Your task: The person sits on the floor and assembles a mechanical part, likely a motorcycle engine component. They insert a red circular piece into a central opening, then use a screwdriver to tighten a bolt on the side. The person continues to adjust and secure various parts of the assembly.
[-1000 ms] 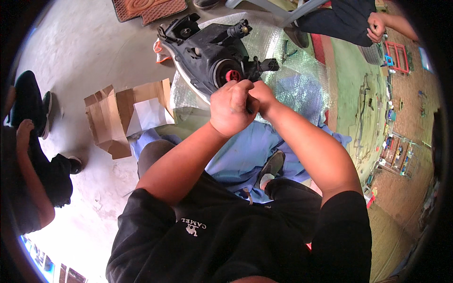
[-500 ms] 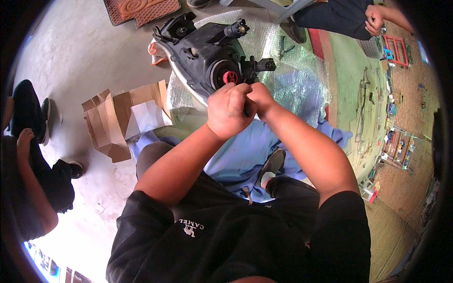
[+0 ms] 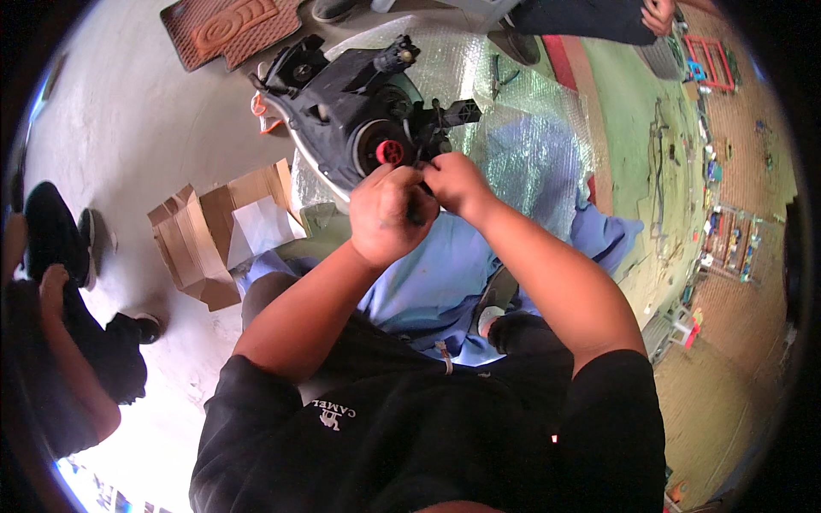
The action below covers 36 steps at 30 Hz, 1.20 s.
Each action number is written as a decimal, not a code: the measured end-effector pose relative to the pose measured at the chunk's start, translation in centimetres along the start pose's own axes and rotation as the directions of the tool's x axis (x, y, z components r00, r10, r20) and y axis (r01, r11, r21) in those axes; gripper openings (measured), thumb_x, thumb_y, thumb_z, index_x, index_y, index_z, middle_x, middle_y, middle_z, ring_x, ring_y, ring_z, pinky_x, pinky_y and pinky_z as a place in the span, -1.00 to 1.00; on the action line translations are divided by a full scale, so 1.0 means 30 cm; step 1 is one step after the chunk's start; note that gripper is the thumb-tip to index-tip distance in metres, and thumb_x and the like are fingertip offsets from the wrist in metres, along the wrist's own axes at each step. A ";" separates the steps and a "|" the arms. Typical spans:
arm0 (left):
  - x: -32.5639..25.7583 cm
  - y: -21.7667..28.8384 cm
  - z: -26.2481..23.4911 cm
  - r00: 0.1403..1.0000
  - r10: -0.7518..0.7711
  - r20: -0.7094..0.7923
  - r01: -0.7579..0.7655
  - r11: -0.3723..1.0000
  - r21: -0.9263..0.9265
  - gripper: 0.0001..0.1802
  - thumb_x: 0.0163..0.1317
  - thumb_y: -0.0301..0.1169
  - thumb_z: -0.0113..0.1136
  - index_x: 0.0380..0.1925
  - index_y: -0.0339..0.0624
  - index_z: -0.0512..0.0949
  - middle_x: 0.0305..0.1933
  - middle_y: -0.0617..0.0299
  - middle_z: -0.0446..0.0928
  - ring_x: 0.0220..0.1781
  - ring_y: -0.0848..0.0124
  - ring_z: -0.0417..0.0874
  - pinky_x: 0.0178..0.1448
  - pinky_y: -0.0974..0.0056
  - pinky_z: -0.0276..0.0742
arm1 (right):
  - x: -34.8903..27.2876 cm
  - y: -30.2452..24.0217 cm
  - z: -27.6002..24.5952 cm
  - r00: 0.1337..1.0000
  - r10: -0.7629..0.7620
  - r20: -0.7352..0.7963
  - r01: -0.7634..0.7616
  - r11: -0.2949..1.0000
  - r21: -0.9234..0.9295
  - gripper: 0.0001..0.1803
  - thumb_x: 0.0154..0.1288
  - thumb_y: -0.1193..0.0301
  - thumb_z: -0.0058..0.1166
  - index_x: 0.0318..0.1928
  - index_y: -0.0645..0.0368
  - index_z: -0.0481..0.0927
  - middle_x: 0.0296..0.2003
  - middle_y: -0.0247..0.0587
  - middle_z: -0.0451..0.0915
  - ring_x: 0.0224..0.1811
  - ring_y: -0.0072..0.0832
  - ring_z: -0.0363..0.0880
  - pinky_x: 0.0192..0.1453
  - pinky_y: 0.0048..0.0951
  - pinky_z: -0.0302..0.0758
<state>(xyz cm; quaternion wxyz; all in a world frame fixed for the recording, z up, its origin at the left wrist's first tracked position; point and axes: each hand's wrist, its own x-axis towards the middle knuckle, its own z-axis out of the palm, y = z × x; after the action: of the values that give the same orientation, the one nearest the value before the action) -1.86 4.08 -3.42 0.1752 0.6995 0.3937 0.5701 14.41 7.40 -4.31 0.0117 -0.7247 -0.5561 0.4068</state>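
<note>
A black car headlight housing [image 3: 342, 103] lies back side up ahead of me, with a round red part [image 3: 389, 152] set in an opening near its near edge. My left hand [image 3: 393, 209] is closed in a fist just below that red part, against the near edge of the housing. To its right, my right hand [image 3: 457, 184] pinches at the same edge, its fingertips beside the left fist. Something small and dark shows between the two hands. My fingers hide most of it, so its kind cannot be told.
Bubble wrap [image 3: 522, 162] lies under and right of the headlight, and blue cloth [image 3: 428, 274] nearer me. An opened cardboard box [image 3: 188, 239] stands at left. Pliers [image 3: 506, 79] rest on the wrap. Other people sit at left and far right; a brown mat [image 3: 231, 34] lies far left.
My hands have drawn slightly apart, and the right fingertips now show beside the left fist. The whole view has shifted a little; the headlight appears farther left.
</note>
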 end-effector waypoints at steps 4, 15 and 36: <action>-0.065 0.013 -0.027 0.997 -0.046 0.068 0.052 0.995 -0.085 -0.51 0.01 -0.70 0.25 -0.03 -0.27 0.34 -0.42 0.19 0.46 -0.53 0.45 0.48 -0.45 0.39 0.39 | -0.129 0.207 -0.082 0.940 0.107 -0.325 -0.117 0.993 -0.012 -0.52 0.35 0.00 0.03 -0.35 0.19 0.69 -0.39 0.10 0.66 -0.24 0.09 0.66 -0.17 -0.04 0.54; -0.190 0.051 0.003 0.986 -0.143 0.090 0.150 0.986 -0.067 -0.43 -0.04 -0.77 0.20 -0.02 -0.15 0.28 -0.27 0.11 0.38 -0.36 0.33 0.48 -0.30 0.29 0.46 | -0.163 0.803 0.081 0.995 0.091 -0.040 -0.088 0.994 0.059 -0.22 0.16 0.24 0.27 0.37 0.18 0.33 0.03 0.09 0.63 0.08 -0.01 0.62 0.12 -0.15 0.53; -0.417 0.104 0.012 0.968 -0.153 0.200 0.111 0.972 0.208 -0.38 0.06 -0.66 0.19 0.18 -0.10 0.33 -0.03 -0.02 0.35 -0.02 0.13 0.43 0.24 -0.13 0.42 | 0.005 0.279 0.212 0.837 -0.034 0.547 -0.509 0.321 0.799 -0.09 0.12 -0.31 0.25 0.32 -0.09 0.27 0.11 -0.30 0.53 0.09 -0.35 0.57 0.13 -0.10 0.48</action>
<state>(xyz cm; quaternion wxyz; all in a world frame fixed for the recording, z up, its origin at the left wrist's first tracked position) -0.93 -7.21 -9.62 0.1849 0.7428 0.4723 0.4371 17.24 1.56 -12.58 0.2200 -0.5427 -0.0948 0.8050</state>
